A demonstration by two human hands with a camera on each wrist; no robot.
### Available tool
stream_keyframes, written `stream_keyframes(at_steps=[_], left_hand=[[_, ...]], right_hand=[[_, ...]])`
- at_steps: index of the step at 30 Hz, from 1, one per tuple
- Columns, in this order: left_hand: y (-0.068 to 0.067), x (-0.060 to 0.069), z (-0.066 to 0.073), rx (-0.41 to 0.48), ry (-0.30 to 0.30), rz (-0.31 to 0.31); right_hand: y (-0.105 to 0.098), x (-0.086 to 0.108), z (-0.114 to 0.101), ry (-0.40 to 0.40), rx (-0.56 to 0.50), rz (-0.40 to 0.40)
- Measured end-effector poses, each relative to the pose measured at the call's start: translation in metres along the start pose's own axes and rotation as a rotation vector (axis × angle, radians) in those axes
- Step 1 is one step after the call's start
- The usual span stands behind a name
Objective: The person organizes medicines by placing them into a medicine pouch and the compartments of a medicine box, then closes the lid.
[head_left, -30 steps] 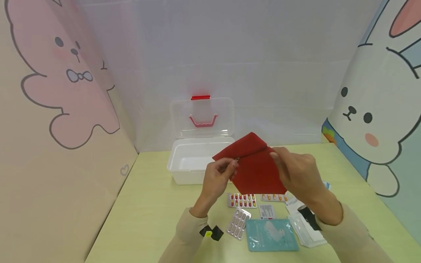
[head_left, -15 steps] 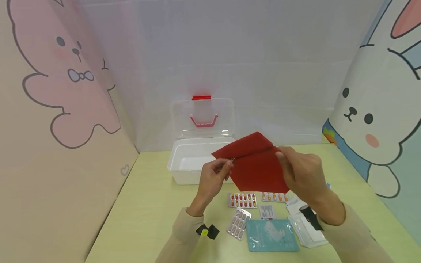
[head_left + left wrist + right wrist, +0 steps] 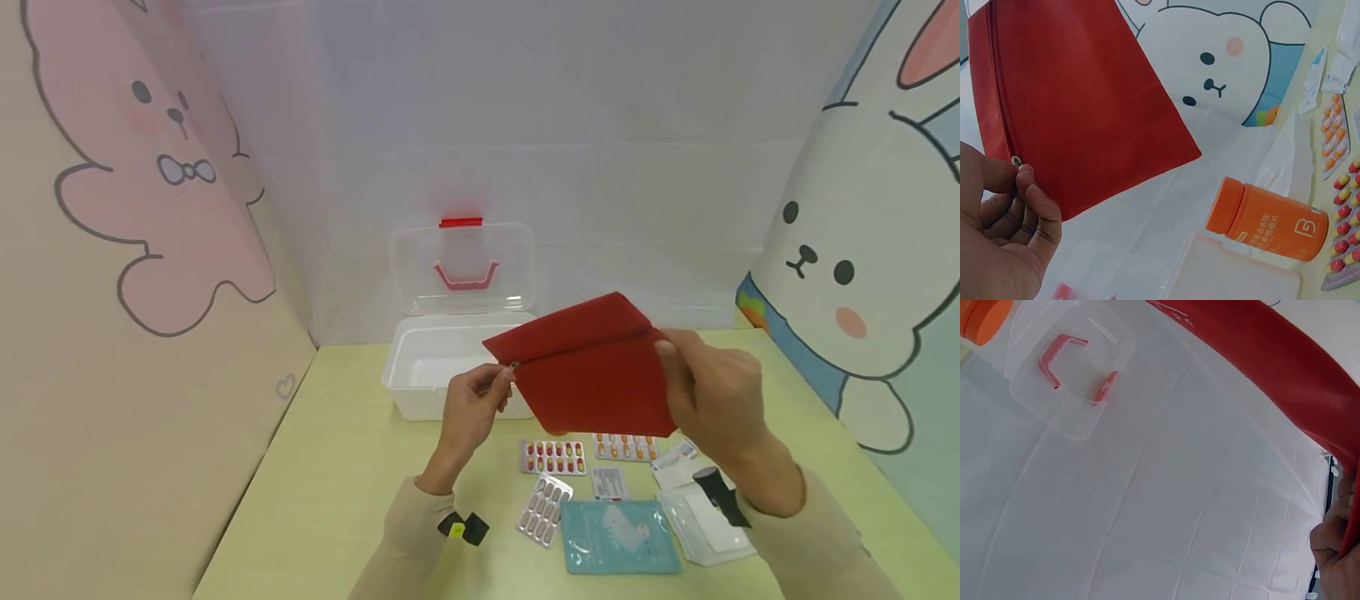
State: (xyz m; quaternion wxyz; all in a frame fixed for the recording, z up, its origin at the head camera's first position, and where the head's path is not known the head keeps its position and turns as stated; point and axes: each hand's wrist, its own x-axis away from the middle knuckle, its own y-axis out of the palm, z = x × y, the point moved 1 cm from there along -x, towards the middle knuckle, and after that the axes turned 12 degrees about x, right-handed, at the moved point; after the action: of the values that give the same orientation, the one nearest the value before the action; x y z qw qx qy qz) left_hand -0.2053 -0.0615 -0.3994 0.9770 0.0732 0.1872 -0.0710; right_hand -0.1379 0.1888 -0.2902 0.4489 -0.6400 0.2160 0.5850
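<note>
A red zip pouch is held in the air above the table, tilted, with its zipper running along its upper part. My left hand pinches the zipper pull near the pouch's left end. At the opposite end, my right hand grips the pouch's edge, its thumb on the near side. The right wrist view catches only part of the right hand at the frame's edge, with red fabric between its fingers. Behind the pouch, an orange bottle shows in the left wrist view; the head view mostly hides it.
A white box with its clear lid raised stands at the back. Blister packs, a teal packet, a small sachet, white packets and a clear plastic package lie on the table.
My left hand has moved left with the zipper pull, which now sits closer to the pouch's left end. The right hand has moved right, carrying the pouch's far edge with it.
</note>
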Motion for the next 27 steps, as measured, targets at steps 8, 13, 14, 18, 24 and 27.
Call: stream_keyframes(at_steps=[8, 13, 14, 18, 24, 27], left_hand=[[-0.007, -0.002, -0.003, -0.034, 0.008, 0.024], [-0.012, -0.002, -0.007, -0.056, 0.001, 0.043], [-0.012, -0.003, -0.008, -0.063, 0.002, 0.044], [-0.016, -0.003, -0.011, -0.084, -0.006, 0.058], [-0.021, -0.001, -0.013, -0.080, -0.043, 0.073], [-0.022, 0.000, -0.013, -0.060, -0.051, 0.069]], right_hand=[[-0.002, 0.001, 0.003, 0.040, 0.017, 0.053], [-0.003, 0.001, 0.004, 0.070, 0.032, 0.084], [-0.004, 0.001, 0.005, 0.073, 0.039, 0.080], [-0.008, 0.001, 0.008, 0.074, 0.063, 0.061], [-0.010, 0.001, 0.009, 0.090, 0.063, 0.040], [-0.010, 0.001, 0.009, 0.095, 0.054, 0.024]])
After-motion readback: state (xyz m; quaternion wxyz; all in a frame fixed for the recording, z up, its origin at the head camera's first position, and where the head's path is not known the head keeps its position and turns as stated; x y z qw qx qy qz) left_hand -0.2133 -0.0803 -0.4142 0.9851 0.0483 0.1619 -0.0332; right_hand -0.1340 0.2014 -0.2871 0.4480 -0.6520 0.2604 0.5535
